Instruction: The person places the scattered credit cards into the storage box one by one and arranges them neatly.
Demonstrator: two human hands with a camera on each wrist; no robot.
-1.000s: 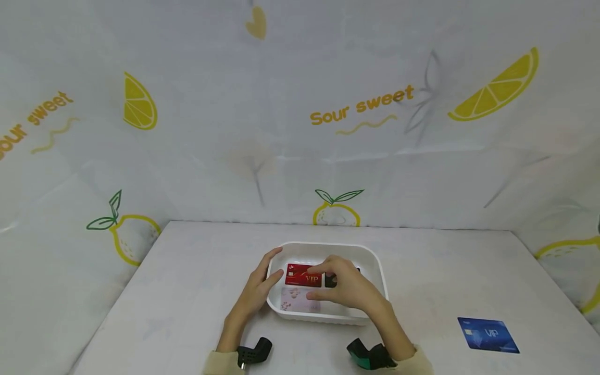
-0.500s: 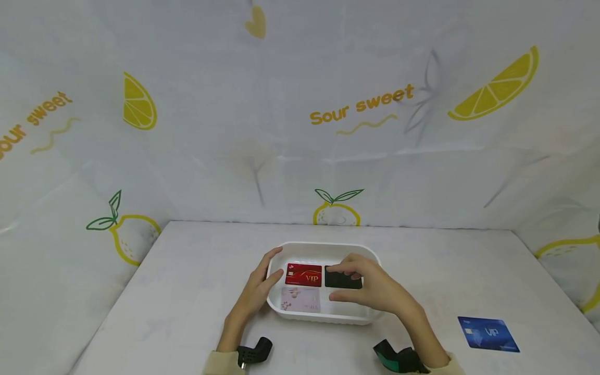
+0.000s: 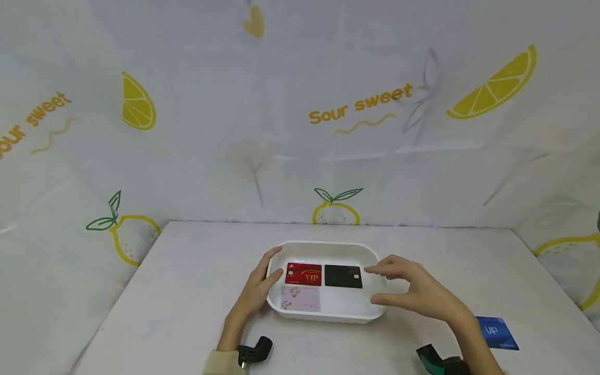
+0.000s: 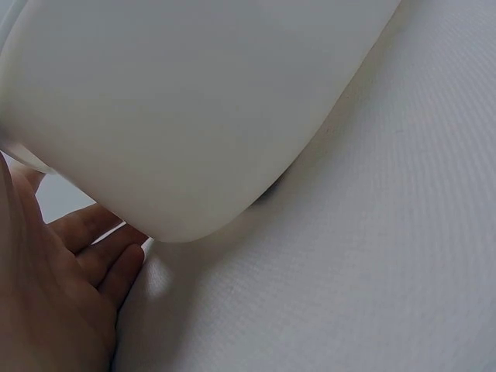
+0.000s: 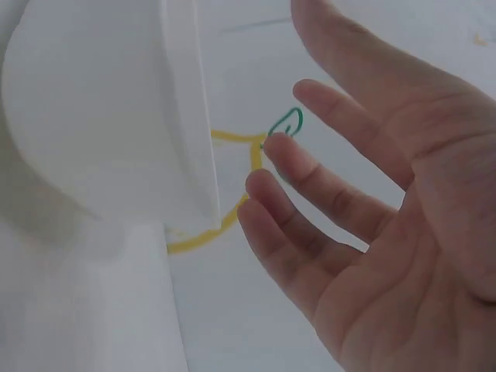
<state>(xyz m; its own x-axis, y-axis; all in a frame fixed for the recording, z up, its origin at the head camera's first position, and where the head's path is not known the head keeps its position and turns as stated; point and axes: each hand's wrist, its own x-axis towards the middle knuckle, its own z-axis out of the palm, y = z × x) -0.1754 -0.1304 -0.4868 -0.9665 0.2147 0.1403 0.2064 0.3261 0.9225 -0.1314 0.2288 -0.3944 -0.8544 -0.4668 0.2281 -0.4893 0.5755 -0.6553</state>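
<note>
A white plastic tray (image 3: 349,312) stands in the middle of the table. Inside it lie three cards: a red VIP card (image 3: 300,274) back left, a black VIP card (image 3: 343,276) to its right, and a pale pink card (image 3: 300,299) in front of the red one. My left hand (image 3: 253,290) holds the tray's left end, its thumb over the rim and its fingers along the outer wall. At the tray's right end hovers my right hand (image 3: 417,289), thumb and fingers spread apart, holding nothing. The right wrist view shows its fingers bare beside the tray wall (image 5: 101,116).
A blue VIP card (image 3: 499,333) lies on the table (image 3: 197,302) at the right, partly hidden by my right forearm. Behind the table hangs a white cloth (image 3: 281,172) printed with lemons.
My right hand has moved right from over the cards to the tray's right end, uncovering the black card. It now overlaps part of the blue card. My left hand has stayed put.
</note>
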